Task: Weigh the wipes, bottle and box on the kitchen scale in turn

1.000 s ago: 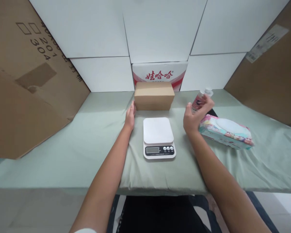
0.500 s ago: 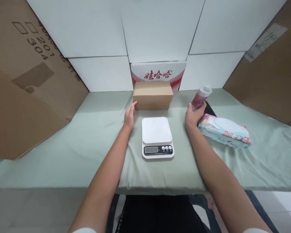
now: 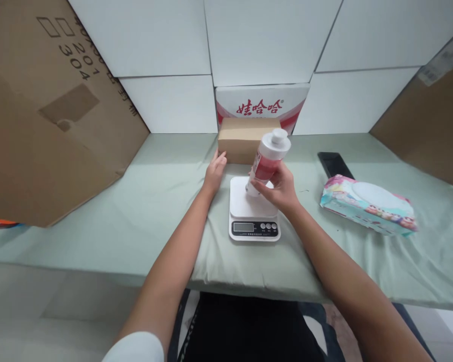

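Observation:
My right hand (image 3: 282,188) is wrapped around a white bottle (image 3: 268,162) with a reddish-pink label and a white cap. The bottle leans slightly, its base over the white plate of a digital kitchen scale (image 3: 239,201). Whether the base touches the plate I cannot tell. The scale's display looks blank. Behind the scale lies a brown cardboard box (image 3: 236,146). My left hand (image 3: 215,172) rests by the box's front left corner, its fingertips at the cardboard, and it holds nothing. Part of the box is hidden behind the bottle.
A black phone (image 3: 335,165) lies to the right, behind a colourful pack of wipes (image 3: 368,203). Large cardboard sheets (image 3: 68,151) stand at both sides. White panels and a white box with red lettering (image 3: 260,100) close off the back of the green cloth-covered table (image 3: 166,201).
My right hand has carried the bottle leftward from beside the wipes to above the scale, uncovering the phone. My left hand stays by the box. The view has shifted slightly.

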The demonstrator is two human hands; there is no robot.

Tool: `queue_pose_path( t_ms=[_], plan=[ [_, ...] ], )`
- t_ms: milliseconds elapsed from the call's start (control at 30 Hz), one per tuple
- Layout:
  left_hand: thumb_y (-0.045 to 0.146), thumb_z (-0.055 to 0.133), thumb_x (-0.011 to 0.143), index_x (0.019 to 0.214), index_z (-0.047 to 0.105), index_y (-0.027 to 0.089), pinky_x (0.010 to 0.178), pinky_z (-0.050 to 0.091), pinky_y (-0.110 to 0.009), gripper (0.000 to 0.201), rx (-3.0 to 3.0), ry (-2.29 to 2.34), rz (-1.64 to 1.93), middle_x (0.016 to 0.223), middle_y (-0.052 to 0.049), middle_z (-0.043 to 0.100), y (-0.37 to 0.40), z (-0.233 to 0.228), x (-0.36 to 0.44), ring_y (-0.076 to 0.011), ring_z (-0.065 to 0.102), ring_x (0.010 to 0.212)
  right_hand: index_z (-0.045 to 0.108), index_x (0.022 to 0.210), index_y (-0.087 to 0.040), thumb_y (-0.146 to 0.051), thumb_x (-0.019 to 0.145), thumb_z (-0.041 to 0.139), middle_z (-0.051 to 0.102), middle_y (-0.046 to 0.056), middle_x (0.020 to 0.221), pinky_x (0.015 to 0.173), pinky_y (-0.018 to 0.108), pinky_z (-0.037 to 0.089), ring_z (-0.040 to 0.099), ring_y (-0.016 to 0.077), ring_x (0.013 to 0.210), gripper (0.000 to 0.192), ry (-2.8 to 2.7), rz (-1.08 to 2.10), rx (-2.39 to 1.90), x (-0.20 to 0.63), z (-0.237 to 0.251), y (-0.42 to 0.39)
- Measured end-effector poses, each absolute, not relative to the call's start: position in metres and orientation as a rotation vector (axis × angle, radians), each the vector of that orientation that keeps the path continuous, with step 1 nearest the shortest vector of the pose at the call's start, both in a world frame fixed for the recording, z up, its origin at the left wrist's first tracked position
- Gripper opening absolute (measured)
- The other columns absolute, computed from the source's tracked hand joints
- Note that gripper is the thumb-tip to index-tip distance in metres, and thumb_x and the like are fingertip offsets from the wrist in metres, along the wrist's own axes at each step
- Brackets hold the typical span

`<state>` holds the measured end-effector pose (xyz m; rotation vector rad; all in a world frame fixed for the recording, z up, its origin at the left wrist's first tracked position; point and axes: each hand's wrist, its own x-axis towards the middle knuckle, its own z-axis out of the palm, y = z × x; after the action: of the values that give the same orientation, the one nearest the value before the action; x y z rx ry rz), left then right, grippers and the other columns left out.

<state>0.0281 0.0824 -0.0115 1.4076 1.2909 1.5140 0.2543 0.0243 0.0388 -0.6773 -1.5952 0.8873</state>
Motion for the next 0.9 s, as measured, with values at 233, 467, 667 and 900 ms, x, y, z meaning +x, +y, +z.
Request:
queue_pose_path(
  t_ms=[233,467,667,900],
  plan=[
    [0.056,0.063,0.098,0.138,0.073,0.022,0.14,0.016,-0.048,0.053,1.449,1.323,1.493,0.176,-0.009,0.039,0.083,-0.014,0.026,-0.0323,0.027,0.168,0.063,0.105,-0.024,-0.048,0.077,0.09,0.074,0.003,0.094,0.075,0.039,0.064,0.073,0.0214,0.082,0.046,-1.711,0.875,-0.677,0.255,0.027,0.024],
    [0.066,0.056,0.099,0.143,0.069,0.02,0.139,0.019,-0.046,0.065,1.539,1.357,1.456,0.176,-0.011,0.038,0.085,-0.015,0.025,-0.0311,0.028,0.168,0.067,0.118,-0.023,-0.06,0.074,0.088,0.077,0.009,0.114,0.091,0.045,0.064,0.075,0.0288,0.105,0.062,-1.758,0.888,-0.61,0.265,0.032,0.031],
    [0.069,0.049,0.1,0.145,0.068,0.02,0.137,0.024,-0.046,0.069,1.578,1.411,1.439,0.175,-0.013,0.04,0.087,-0.017,0.024,-0.031,0.032,0.166,0.064,0.132,-0.032,-0.061,0.09,0.072,0.078,0.006,0.115,0.08,0.039,0.059,0.074,0.0225,0.093,0.052,-1.287,0.624,-0.612,0.29,0.047,0.048],
    [0.07,0.05,0.099,0.138,0.071,0.02,0.135,0.029,-0.047,0.067,1.593,1.418,1.491,0.169,-0.015,0.05,0.089,-0.018,0.022,-0.0312,0.041,0.162,0.068,0.108,-0.026,-0.057,0.092,0.067,0.068,0.002,0.086,0.074,0.037,0.054,0.063,0.0184,0.076,0.035,-1.299,0.526,-0.793,0.284,0.021,0.025]
  ],
)
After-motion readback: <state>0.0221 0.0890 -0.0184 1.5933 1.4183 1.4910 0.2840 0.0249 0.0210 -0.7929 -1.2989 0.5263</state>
